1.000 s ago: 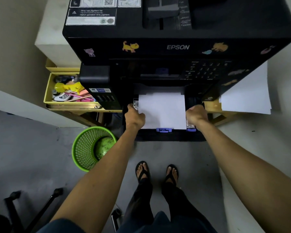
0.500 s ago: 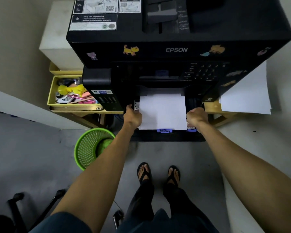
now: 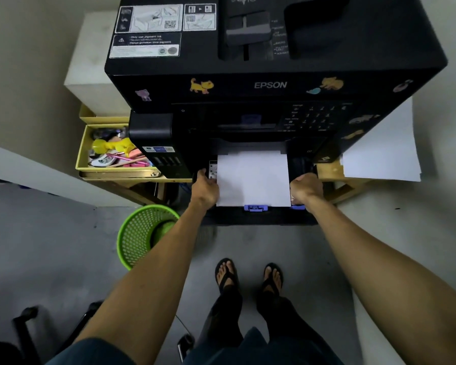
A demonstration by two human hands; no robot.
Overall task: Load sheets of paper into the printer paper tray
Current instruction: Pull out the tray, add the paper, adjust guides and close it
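Observation:
A black Epson printer (image 3: 271,83) stands on a wooden stand. Its paper tray (image 3: 261,217) is pulled out at the front, with blue guides at its near edge. A stack of white paper (image 3: 253,177) lies flat in the tray. My left hand (image 3: 204,188) grips the tray's left side at the paper's edge. My right hand (image 3: 306,188) grips the tray's right side. Both sets of fingers curl down out of sight.
More white sheets (image 3: 382,151) lie on the stand to the printer's right. A yellow drawer (image 3: 111,154) of small items is open on the left. A green mesh bin (image 3: 142,233) stands on the floor below it. My sandalled feet (image 3: 248,275) are under the tray.
The view has shifted a little, and the tray with its paper sits slightly further into the printer. Both hands stay on the tray's sides.

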